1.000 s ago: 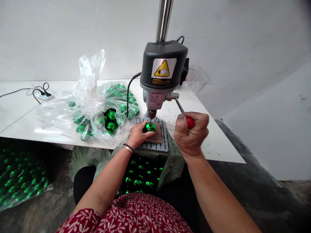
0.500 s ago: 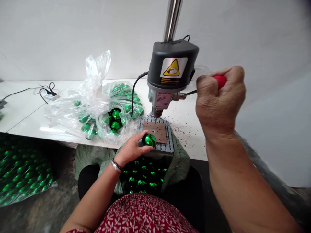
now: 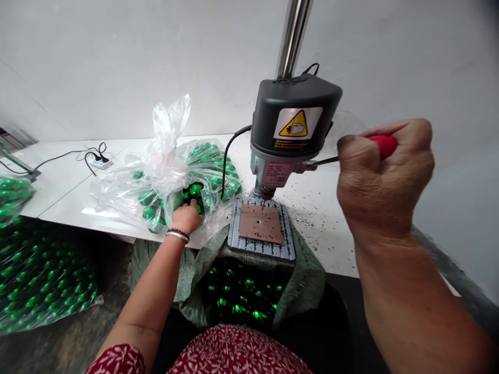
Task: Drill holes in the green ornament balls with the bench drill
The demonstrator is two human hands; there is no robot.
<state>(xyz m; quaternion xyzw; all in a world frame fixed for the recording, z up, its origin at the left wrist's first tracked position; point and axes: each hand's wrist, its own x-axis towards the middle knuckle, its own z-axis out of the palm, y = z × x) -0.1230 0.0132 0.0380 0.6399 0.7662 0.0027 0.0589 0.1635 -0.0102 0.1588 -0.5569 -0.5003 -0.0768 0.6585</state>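
My left hand (image 3: 186,217) is at the torn opening of a clear plastic bag (image 3: 167,161) holding shiny green ball ornaments (image 3: 195,190). One finger stretches out onto the balls; the other fingertips are partly hidden, and no ball shows in its grasp. My right hand (image 3: 385,179), raised at the right, is wrapped round the red-ended lever handle (image 3: 385,147) of a bench drill press (image 3: 294,119). Below the drill bit (image 3: 263,204), a brown board (image 3: 260,224) with a small hole lies bare on the grey ridged base (image 3: 287,246).
An open green woven sack (image 3: 307,265) below the base holds several dark green balls (image 3: 239,291). Dark shavings (image 3: 307,223) litter the white table (image 3: 339,254). A large bag of green balls (image 3: 47,275) stands at lower left. A power strip (image 3: 100,163) with black cords lies at back left.
My left hand has moved left from the drill base to the bag opening, and the green ball it held is out of it. My right hand stays on the lever. The view has shifted.
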